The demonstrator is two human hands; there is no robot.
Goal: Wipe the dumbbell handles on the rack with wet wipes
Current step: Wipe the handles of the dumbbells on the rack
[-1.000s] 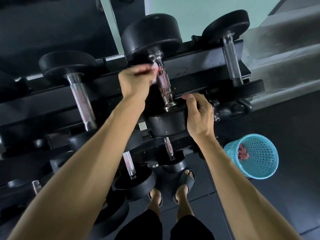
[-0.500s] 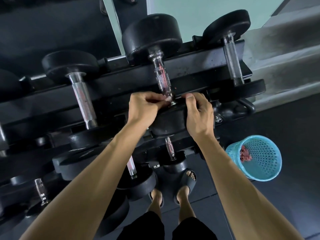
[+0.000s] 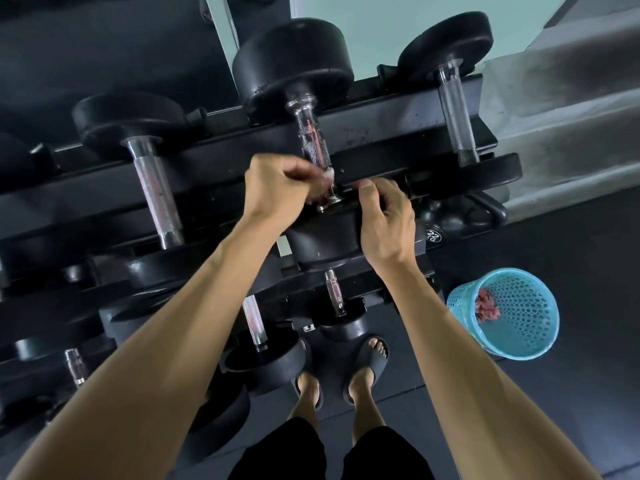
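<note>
- Now at the rack (image 3: pixel 398 123), a person works the middle dumbbell (image 3: pixel 294 64) on the top tier, feet planted close below.
- Left hand (image 3: pixel 277 192) is clenched on a small wipe (image 3: pixel 327 174), pressed to the near end of the handle (image 3: pixel 313 140), where the bar meets the front weight.
- Right hand (image 3: pixel 384 216) grasps the rim of that front weight, thumb on top; judged, this steadies the dumbbell so it does not roll under the rubbing.
- Handle lies sloping away from the person, its far stretch bare and open to a stroke.
- Room is tight at the near end: the collar, the weight and the rack's front rail crowd the left hand's knuckles.
- Neighbouring handles, left (image 3: pixel 154 195) and right (image 3: pixel 455 116), stand well apart, leaving free space either side.
- Lower tiers carry more dumbbells, reachable only by bending.
- Blue bin (image 3: pixel 519 344) sits on the floor to the right, near the rack's end, with crumpled reddish waste inside; likely placed there for spent wipes.
</note>
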